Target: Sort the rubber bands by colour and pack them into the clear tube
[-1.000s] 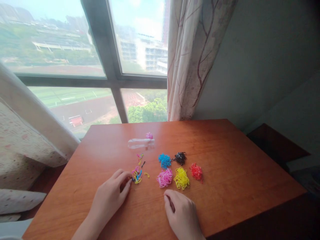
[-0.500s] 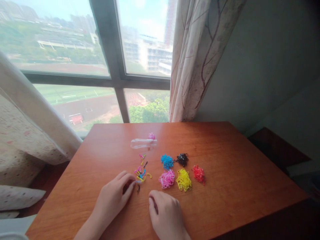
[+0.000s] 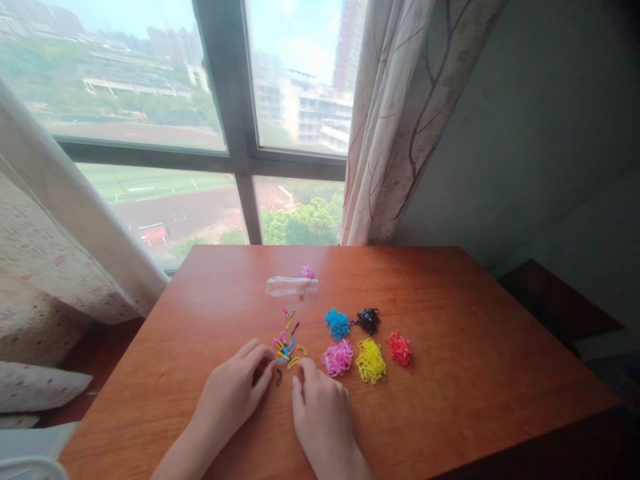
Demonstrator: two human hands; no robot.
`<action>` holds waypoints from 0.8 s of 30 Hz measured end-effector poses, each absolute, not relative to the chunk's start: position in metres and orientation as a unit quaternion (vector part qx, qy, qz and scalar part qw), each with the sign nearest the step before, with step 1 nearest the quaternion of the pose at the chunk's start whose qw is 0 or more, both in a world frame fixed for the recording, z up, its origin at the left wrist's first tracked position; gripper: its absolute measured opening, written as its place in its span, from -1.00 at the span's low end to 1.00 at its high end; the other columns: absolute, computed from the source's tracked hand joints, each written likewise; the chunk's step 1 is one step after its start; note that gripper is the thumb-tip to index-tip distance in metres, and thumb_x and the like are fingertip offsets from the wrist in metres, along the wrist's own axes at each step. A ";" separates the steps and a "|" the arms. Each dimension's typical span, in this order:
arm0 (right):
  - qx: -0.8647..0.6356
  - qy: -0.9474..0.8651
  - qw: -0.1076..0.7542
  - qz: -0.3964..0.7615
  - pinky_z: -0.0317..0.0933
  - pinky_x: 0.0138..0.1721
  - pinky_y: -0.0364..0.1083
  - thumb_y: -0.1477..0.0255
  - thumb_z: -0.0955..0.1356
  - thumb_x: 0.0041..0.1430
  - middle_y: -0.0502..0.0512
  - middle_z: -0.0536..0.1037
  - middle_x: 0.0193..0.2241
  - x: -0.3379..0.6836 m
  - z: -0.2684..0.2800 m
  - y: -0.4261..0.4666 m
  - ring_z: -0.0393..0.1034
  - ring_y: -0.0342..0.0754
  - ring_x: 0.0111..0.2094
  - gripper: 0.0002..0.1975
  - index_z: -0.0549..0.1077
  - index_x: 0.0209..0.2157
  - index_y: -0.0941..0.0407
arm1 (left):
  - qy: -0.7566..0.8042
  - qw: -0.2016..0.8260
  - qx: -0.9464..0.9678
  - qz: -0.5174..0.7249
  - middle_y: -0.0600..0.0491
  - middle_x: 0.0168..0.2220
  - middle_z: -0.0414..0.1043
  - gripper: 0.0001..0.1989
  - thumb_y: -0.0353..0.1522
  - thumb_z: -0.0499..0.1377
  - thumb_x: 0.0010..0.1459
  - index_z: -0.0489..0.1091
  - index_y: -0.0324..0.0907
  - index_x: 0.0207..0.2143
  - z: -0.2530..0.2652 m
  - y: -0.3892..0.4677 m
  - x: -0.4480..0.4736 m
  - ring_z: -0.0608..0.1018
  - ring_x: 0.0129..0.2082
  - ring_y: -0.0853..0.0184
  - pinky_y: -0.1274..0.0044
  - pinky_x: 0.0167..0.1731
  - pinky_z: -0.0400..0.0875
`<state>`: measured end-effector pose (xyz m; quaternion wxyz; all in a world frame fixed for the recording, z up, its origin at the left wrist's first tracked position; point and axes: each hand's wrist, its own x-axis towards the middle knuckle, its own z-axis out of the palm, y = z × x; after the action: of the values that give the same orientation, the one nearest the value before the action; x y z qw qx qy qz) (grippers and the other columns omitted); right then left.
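- left hand [image 3: 237, 380]: thumb and fingertips drawn close at the near edge of the mixed heap [image 3: 286, 348]; blue band [image 3: 282, 361] at the tips, whether pinched we cannot tell.
- right hand [image 3: 323, 403]: fingers curled, thumb and forefinger narrow, near a yellow band [image 3: 293, 363]; any hold, we cannot tell.
- dark band [image 3: 279, 378]: on the table [image 3: 450, 300], between the hands.
- step, we judge: sorting the heap by colour; the next move calls for a fine pinch on one band, neighbours undisturbed.
- pink pile [image 3: 337, 358], yellow pile [image 3: 371, 361], blue pile [image 3: 338, 324], black pile [image 3: 369, 321], red pile [image 3: 400, 349]: right of the heap.
- clear wrapper [image 3: 285, 287], pink piece [image 3: 307, 271]: beyond, towards the window [image 3: 245, 167].
- writing: none we can read.
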<state>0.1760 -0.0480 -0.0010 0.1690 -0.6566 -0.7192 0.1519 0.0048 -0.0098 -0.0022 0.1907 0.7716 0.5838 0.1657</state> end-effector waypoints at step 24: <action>-0.648 -0.653 0.378 0.106 0.10 -0.54 -0.19 0.32 0.22 0.34 -0.10 0.42 -0.67 0.234 -0.008 -0.056 0.38 -0.12 -0.64 -0.78 0.43 -0.32 0.07 | 0.584 0.192 0.779 0.125 0.12 -0.27 0.44 -0.81 -0.31 -0.03 0.29 0.36 -0.06 -0.31 -0.001 -0.009 0.005 0.55 -0.31 0.33 0.56 -0.35 0.31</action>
<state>0.2340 -0.0562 -0.0075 0.3777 -0.6481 -0.6527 0.1062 0.0046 -0.0089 -0.0013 0.1923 0.7788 0.5838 0.1249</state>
